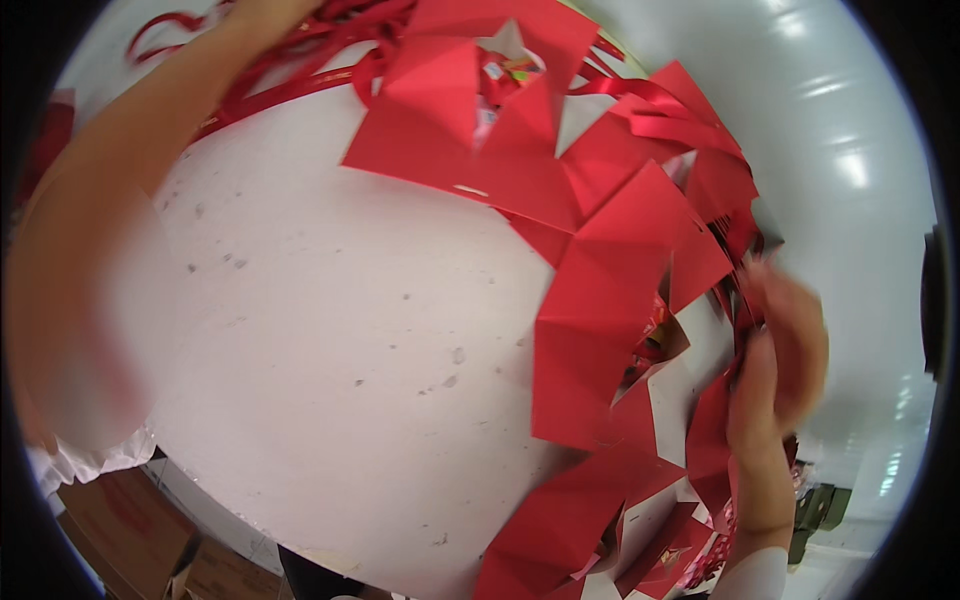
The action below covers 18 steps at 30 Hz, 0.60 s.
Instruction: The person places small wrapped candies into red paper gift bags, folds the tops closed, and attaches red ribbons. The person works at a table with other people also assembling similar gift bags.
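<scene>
Red folded card pieces in a chain along the white worktop right edge, long axis near-to-far, right hand fingers at its outer edge, blurred, grip unclear, left hand among red ribbons at far end, fingers hidden.

2 bare forearms, white sleeve edge at the left arm, white cuff at the right wrist, no gloves

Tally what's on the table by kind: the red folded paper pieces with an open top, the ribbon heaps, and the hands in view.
Red folded paper pieces with an open top: 2, one at the far edge, one mid-right
Red ribbon heaps: 1
Hands: 2, left hand, right hand
Total: 5
More red pieces overlap at the right; their number cannot be told.
</scene>
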Tool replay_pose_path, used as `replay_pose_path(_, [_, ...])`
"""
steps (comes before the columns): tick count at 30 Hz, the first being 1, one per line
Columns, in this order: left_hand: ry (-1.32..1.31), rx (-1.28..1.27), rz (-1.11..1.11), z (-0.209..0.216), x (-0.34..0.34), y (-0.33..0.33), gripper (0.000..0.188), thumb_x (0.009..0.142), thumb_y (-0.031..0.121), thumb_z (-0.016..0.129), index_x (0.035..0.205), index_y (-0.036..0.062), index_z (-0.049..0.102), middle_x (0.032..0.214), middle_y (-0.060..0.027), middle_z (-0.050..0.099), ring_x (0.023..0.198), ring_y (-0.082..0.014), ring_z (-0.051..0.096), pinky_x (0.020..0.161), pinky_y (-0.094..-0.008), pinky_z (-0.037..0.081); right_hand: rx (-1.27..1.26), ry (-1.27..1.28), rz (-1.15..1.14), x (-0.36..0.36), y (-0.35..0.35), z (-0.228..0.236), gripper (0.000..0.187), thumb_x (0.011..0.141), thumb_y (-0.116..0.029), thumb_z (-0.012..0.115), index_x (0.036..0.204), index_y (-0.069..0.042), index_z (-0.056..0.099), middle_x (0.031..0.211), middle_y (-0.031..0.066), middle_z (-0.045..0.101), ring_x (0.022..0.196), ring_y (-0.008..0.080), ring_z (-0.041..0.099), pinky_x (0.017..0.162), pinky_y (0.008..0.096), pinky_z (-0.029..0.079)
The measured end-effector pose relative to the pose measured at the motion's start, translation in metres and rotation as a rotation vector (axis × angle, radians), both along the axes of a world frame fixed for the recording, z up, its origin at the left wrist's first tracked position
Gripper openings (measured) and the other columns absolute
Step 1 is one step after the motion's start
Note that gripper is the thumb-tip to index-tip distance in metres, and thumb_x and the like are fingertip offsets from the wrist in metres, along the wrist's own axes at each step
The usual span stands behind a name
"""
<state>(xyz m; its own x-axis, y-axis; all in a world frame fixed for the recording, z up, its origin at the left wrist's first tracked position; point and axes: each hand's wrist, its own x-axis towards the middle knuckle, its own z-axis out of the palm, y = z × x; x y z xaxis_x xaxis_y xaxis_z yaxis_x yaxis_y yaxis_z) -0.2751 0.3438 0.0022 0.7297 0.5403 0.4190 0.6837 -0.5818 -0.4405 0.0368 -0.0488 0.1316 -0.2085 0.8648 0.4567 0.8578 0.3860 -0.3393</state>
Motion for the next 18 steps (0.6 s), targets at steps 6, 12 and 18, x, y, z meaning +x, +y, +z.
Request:
replay_pose_path(6, [-0.969,-0.773,-0.153,0.156,0.116,-0.196,0.010,0.069,0.016,0.060,0.075,0.0084,0.063,0.080,-0.0024,0.059,0.079,-0.0224,0.055,0.074,-0.0312,0.044,0.062,-0.263,0.193,-0.090,0.098,-0.039,0.024,0.080,-0.009,0.055,0.103,0.000,0.058,0.103,0.0142,0.058,0.096,0.0290,0.055,0.081,0.0385,0.044])
replay_pose_path(12, [-0.583,-0.242,-1.158,0.157,0.165,-0.314,0.004,0.070,0.014,0.058,0.069,0.0118,0.062,0.071,-0.0012,0.055,0.073,-0.0184,0.052,0.066,-0.0303,0.045,-0.332,0.174,0.044,-0.135,0.105,-0.030,0.017,0.078,-0.014,0.062,0.083,0.001,0.053,0.092,0.0151,0.052,0.084,0.0313,0.050,0.072,0.0395,0.043])
replay_pose_path(18, [-0.571,-0.727,-1.407,0.122,0.180,-0.413,0.009,0.074,0.020,0.055,0.076,0.0124,0.060,0.081,-0.0018,0.055,0.082,-0.0187,0.051,0.069,-0.0330,0.046,-0.094,-0.104,0.132,-0.098,0.011,-0.039,0.014,0.070,-0.004,0.062,0.081,-0.002,0.054,0.092,0.0117,0.051,0.086,0.0278,0.050,0.063,0.0338,0.046])
